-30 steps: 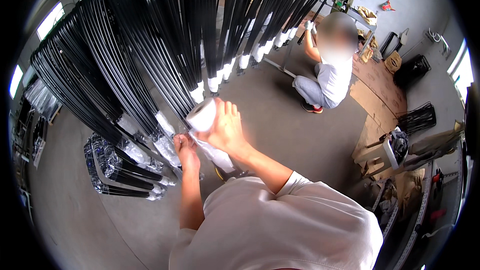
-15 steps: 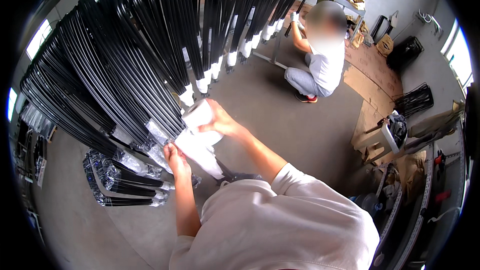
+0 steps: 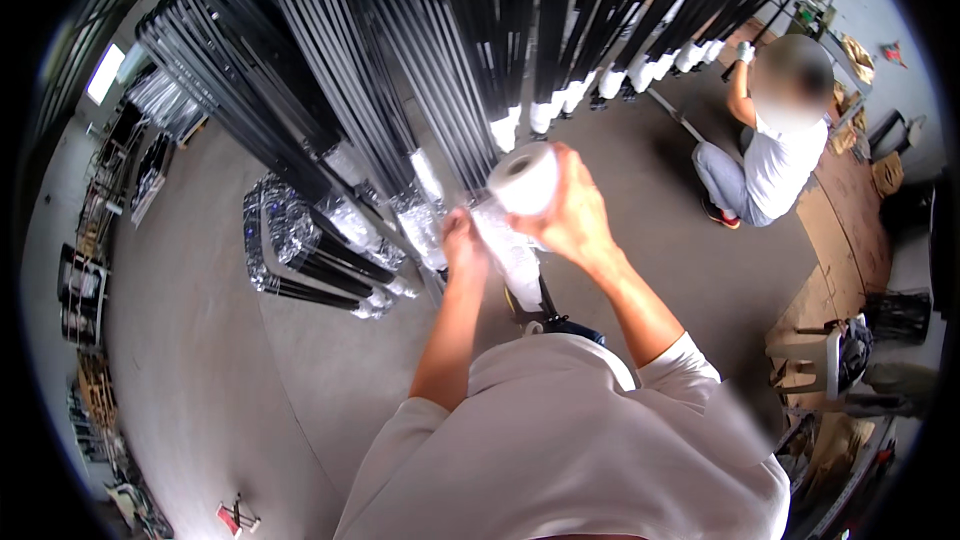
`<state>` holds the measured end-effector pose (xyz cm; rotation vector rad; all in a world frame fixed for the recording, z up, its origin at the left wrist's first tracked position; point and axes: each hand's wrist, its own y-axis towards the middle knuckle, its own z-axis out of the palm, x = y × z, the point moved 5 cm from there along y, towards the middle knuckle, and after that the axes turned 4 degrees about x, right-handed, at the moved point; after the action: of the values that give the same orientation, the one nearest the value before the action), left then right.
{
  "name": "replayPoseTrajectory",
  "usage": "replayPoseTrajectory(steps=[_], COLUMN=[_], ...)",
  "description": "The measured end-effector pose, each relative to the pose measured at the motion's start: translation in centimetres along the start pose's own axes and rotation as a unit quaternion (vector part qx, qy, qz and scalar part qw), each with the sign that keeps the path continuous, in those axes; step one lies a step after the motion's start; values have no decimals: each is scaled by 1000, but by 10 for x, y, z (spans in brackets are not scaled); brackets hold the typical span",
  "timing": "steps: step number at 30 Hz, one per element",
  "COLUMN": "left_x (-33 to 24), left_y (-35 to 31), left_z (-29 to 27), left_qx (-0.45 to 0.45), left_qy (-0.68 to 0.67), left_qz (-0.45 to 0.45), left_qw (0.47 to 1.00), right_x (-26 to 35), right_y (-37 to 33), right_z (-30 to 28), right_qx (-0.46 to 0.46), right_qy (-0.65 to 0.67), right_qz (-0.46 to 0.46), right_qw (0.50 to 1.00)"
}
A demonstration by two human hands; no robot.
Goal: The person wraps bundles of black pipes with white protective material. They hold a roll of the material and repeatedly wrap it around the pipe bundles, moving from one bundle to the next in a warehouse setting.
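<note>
My right hand (image 3: 578, 205) is closed around a white roll of plastic film (image 3: 527, 178), its cardboard core facing up. The roll sits against the lower part of a bundle of long black tubes (image 3: 435, 70). Film (image 3: 515, 255) covers the bundle's lower end, below the roll. My left hand (image 3: 465, 245) is curled at the other side of the same bundle; what its fingers hold is hidden. Just left of that hand, a neighbouring bundle end is wrapped in clear film (image 3: 418, 220).
Many black tube bundles with white-wrapped ends (image 3: 610, 82) hang in a row ahead. Wrapped bent tubes (image 3: 275, 240) lie lower left. A person (image 3: 770, 155) squats at right. Shelving (image 3: 85, 280) lines the left; a red folding stool (image 3: 237, 517) stands on the floor.
The view has swung left, so the scene sits farther right. The roll has turned to show its core end. Both hands stay at the same bundle.
</note>
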<state>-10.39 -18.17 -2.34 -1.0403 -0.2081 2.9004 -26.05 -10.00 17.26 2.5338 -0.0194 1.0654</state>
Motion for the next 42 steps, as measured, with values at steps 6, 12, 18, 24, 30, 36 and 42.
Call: replayPoseTrajectory(steps=[6, 12, 18, 24, 30, 36, 42], left_x=[3, 12, -10, -84, -59, -8, 3], left_y=[7, -7, 1, 5, 12, 24, 27], left_z=[10, 37, 20, 82, 60, 54, 57], left_qx=[-98, 29, 14, -4, -3, 210, 245], left_qy=[-10, 24, 270, 841, 759, 322, 226], left_qz=[-68, -220, -180, 136, 274, -2, 21], left_qw=[993, 975, 946, 524, 590, 923, 943], right_x=[-75, -132, -122, -131, -153, -160, -113], right_y=[41, 78, 63, 55, 61, 75, 106], right_z=[8, 123, 181, 194, 177, 147, 63], right_qx=[-15, 217, 318, 279, 253, 234, 112], right_qy=[105, 520, 691, 686, 670, 633, 225], right_qz=[102, 85, 175, 283, 293, 290, 114], right_qw=[989, 822, 625, 609, 633, 679, 961])
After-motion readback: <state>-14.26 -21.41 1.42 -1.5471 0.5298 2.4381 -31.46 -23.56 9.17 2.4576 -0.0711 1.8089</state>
